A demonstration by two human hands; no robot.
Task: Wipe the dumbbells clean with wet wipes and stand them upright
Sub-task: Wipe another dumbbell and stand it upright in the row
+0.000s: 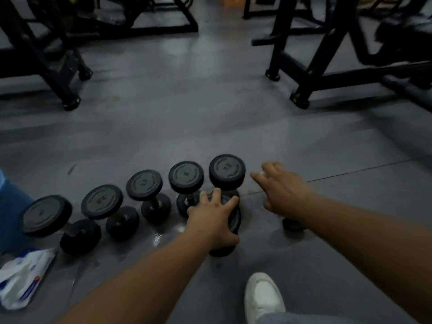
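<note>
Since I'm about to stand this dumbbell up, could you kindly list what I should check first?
1. Left hand grips the black round-ended dumbbell: ok.
2. That dumbbell upright: not ok, it looks tilted.
3. Row of five black dumbbells standing upright on the grey floor: ok.
4. Wet wipe in the right hand: cannot tell, blurred.
5. White-and-blue wipes pack lying on the floor beside the left forearm: ok.

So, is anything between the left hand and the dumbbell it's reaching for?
Nothing visible does. The left hand grips the dumbbell by its upper head, fingers spread over it, close in front of the row's rightmost upright dumbbell.
</note>
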